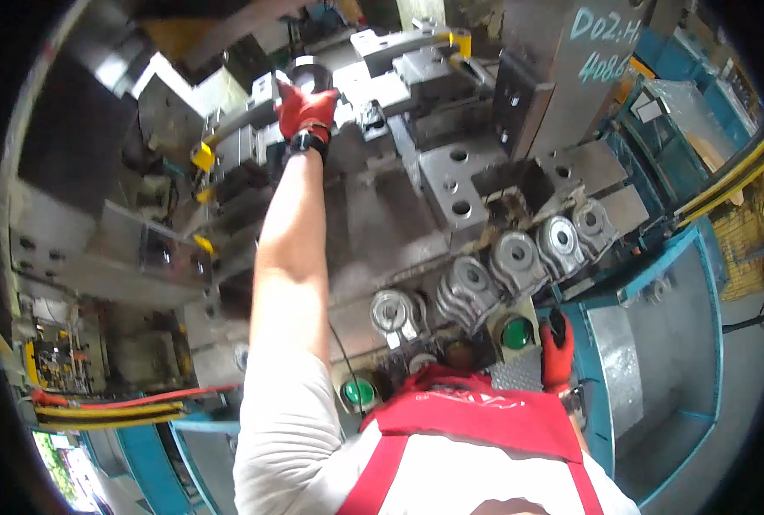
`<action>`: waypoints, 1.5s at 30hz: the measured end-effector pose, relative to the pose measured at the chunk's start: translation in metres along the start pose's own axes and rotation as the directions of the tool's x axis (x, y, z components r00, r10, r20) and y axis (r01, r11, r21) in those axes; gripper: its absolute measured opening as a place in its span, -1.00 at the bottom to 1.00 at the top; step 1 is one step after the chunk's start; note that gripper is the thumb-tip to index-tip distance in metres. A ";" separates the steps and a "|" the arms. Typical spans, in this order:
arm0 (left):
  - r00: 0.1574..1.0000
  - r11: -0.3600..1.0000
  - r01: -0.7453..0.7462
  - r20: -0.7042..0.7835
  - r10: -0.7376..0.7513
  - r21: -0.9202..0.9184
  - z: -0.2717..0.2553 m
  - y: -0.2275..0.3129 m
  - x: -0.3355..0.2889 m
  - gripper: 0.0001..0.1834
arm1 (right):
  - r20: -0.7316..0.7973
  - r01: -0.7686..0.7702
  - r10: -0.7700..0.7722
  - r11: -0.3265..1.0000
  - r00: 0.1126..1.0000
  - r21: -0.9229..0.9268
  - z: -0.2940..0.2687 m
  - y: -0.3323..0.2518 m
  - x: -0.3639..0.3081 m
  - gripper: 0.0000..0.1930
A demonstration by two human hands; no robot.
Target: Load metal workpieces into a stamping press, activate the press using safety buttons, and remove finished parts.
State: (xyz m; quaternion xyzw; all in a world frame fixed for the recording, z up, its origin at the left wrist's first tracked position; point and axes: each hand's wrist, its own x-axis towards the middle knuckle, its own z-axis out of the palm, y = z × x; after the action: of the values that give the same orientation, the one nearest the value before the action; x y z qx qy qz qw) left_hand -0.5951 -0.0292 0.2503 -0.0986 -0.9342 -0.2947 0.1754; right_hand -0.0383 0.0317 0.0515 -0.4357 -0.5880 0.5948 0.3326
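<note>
My left hand (307, 113), in a red glove with a dark band at the wrist, reaches far forward into the machine's metal tooling. Its fingers are closed about the near side of a round metal part (312, 75) with a bright rim; the fingertips are partly hidden. Low on the right is my right hand (557, 354), also red-gloved, beside a green push button (517, 333). Its fingers look curled, with something black at their tips that is too small to make out. Between my arms, ring-shaped metal forgings (518, 253) stand in a row on the ledge.
A heavy steel block (558, 69) with chalk marks rises at the back right. Another green button (359, 392) sits near my left sleeve. At right stands a blue-edged metal bin (657, 378). Yellow-and-black bars (725, 184) flank the machine. Steel die plates (382, 215) lie under my left arm.
</note>
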 end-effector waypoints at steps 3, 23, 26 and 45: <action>0.982 0.955 -0.179 -0.102 0.159 -0.237 -0.042 0.008 -0.070 0.21 | 0.149 0.118 -0.111 0.992 0.983 -0.035 0.030 -0.043 -0.011 -0.62; 0.901 0.900 0.427 0.040 -0.432 0.093 -0.221 -0.336 -0.396 0.23 | 0.752 0.731 -0.015 -0.222 0.659 -0.645 0.260 -0.017 -0.047 0.23; 0.887 0.873 0.451 0.020 -0.462 0.184 -0.226 -0.355 -0.362 0.24 | 0.710 0.703 0.077 -0.252 0.700 -0.665 0.254 -0.021 -0.056 0.24; 0.775 0.808 0.475 0.269 -0.572 0.349 -0.195 -0.390 -0.304 0.30 | 0.827 0.718 -0.280 0.668 0.487 -0.197 0.278 -0.242 -0.005 0.07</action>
State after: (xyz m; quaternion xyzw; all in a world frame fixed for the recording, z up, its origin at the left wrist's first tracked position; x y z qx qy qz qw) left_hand -0.3753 -0.4825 0.0814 0.1389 -0.9702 -0.1826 -0.0778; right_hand -0.3175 -0.0663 0.2717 -0.0270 -0.9096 0.4028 0.0977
